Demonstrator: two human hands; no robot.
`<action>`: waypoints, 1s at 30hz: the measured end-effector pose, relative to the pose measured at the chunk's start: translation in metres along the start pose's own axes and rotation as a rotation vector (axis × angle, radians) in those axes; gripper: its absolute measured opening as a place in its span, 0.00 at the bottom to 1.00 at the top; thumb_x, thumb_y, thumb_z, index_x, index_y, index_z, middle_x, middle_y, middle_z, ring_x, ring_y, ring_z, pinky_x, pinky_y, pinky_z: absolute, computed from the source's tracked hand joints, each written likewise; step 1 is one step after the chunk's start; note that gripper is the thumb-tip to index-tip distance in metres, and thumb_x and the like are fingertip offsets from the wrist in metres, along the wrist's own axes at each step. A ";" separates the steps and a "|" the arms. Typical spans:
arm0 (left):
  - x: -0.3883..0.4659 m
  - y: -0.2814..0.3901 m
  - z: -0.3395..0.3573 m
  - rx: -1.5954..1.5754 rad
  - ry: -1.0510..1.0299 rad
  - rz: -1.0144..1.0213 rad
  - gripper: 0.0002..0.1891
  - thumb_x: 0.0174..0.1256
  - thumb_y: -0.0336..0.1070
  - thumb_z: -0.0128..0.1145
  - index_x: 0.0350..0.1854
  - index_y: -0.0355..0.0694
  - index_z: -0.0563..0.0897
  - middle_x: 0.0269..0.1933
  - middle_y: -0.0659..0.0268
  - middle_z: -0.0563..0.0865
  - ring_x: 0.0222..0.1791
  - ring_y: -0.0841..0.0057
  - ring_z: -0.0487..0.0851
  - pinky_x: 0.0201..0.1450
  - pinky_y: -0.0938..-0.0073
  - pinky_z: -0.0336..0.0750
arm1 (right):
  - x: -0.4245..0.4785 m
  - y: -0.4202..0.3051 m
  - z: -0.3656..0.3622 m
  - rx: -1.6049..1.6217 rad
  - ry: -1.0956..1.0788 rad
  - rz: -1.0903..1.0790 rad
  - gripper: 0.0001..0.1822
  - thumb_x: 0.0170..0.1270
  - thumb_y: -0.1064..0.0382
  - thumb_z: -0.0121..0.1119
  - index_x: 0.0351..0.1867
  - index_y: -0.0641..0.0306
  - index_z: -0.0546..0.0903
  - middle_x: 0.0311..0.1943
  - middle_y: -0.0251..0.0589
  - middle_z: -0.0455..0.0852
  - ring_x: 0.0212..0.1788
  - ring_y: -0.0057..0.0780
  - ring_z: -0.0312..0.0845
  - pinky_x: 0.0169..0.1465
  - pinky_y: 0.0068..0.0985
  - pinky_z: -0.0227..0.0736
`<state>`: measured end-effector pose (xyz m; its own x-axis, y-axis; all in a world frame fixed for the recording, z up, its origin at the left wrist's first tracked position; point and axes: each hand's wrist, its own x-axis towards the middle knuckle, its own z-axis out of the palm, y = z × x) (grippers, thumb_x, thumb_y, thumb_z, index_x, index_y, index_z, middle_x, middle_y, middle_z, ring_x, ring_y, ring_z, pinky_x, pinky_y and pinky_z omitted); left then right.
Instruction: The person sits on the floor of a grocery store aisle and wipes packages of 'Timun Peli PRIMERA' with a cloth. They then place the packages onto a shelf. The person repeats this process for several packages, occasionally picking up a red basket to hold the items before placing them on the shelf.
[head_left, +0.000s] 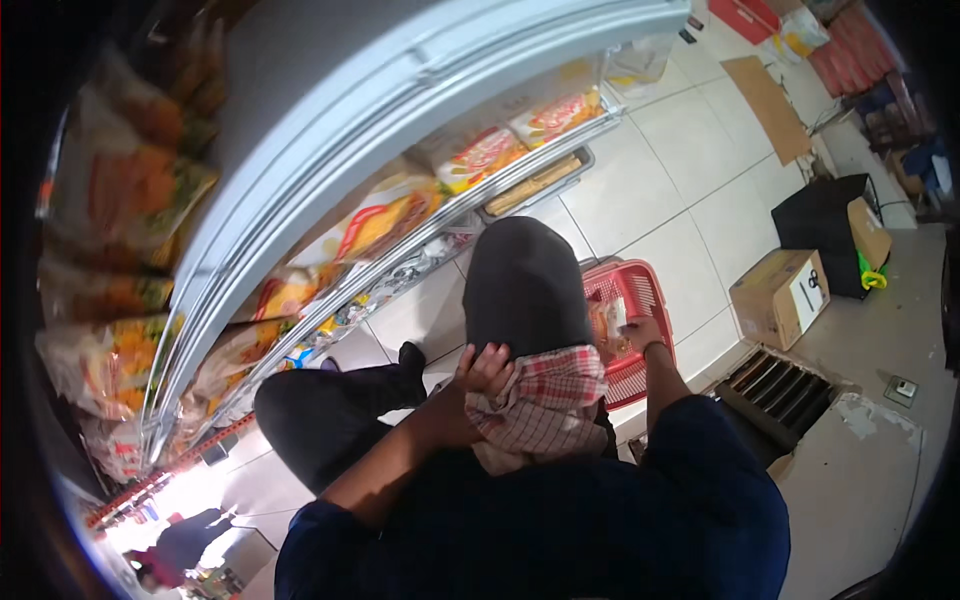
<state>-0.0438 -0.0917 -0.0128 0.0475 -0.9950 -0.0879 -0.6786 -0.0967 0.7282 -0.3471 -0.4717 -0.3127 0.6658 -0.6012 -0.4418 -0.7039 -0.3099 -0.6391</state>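
Note:
My left hand (487, 369) rests on my thigh at the edge of a red and white checked cloth (551, 397) lying across my lap. Its fingers are bent, and whether they grip the cloth is unclear. Off to the right, my right hand (641, 334) reaches down into a red plastic basket (663, 300) on the floor. It is at a clear plastic packet (609, 322) with orange-brown contents, but blur hides whether the fingers close on it. My knee covers the left part of the basket.
A glass-fronted display freezer (375, 135) with bagged food curves along the left. Under it sits a grey tray (536, 184). At right are a cardboard box (776, 296), a black bag (825, 232) and a floor grate (776, 390). Another person (184, 544) is at lower left.

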 end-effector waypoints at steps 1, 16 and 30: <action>0.003 0.003 -0.006 -0.002 -0.015 -0.002 0.48 0.69 0.52 0.66 0.88 0.40 0.61 0.91 0.47 0.49 0.92 0.50 0.44 0.91 0.44 0.36 | -0.002 -0.015 -0.010 -0.010 -0.008 -0.025 0.14 0.61 0.59 0.75 0.31 0.71 0.88 0.23 0.52 0.85 0.26 0.36 0.82 0.36 0.38 0.78; -0.058 -0.011 -0.087 -0.272 0.385 -0.178 0.23 0.78 0.30 0.58 0.74 0.36 0.81 0.71 0.50 0.85 0.74 0.56 0.81 0.77 0.60 0.73 | -0.193 -0.433 -0.228 -0.310 0.529 -0.805 0.10 0.81 0.71 0.56 0.57 0.71 0.84 0.50 0.54 0.90 0.52 0.47 0.88 0.58 0.34 0.79; -0.090 0.051 -0.103 -2.279 0.232 0.298 0.48 0.78 0.79 0.45 0.87 0.46 0.64 0.80 0.43 0.74 0.77 0.39 0.75 0.74 0.21 0.70 | -0.181 -0.655 -0.073 0.019 -0.508 -0.768 0.14 0.81 0.63 0.64 0.57 0.73 0.86 0.43 0.38 0.92 0.44 0.21 0.86 0.48 0.22 0.80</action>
<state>-0.0070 -0.0101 0.1016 0.3042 -0.9507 0.0600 0.9517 0.3060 0.0251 -0.0244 -0.2133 0.2321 0.9804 0.1618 -0.1128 -0.0228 -0.4749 -0.8797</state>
